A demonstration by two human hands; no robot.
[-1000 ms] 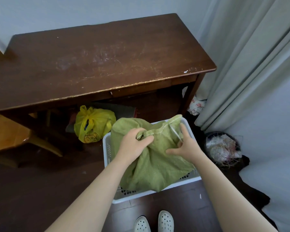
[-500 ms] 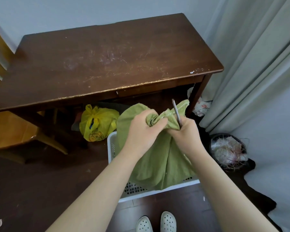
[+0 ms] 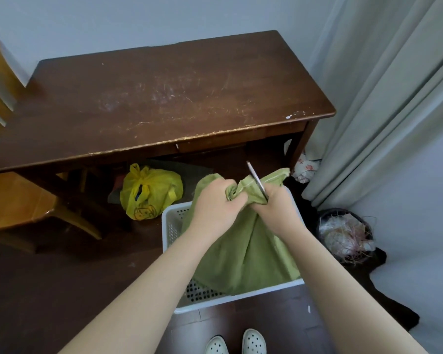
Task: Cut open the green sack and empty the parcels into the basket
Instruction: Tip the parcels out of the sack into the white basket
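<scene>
The green woven sack (image 3: pixel 243 254) stands in the white perforated basket (image 3: pixel 172 221) on the floor, its tied neck lifted. My left hand (image 3: pixel 215 205) is closed around the bunched neck. My right hand (image 3: pixel 281 210) grips the sack just right of the knot and holds a thin metal blade (image 3: pixel 256 180) that points up and away, lying against the sack's neck. I cannot tell whether it is a knife or scissors. No parcels are visible; the sack hides them.
A dark wooden table (image 3: pixel 164 98) stands just beyond the basket. A yellow plastic bag (image 3: pixel 149 195) lies under it. A wooden chair (image 3: pixel 16 200) is at left, a full black bin (image 3: pixel 345 233) and grey curtain (image 3: pixel 384 98) at right. My white shoes (image 3: pixel 235 343) are below.
Both hands have lifted the sack's neck and closed on it. The right hand went from an open touch to gripping with the blade raised beside the knot.
</scene>
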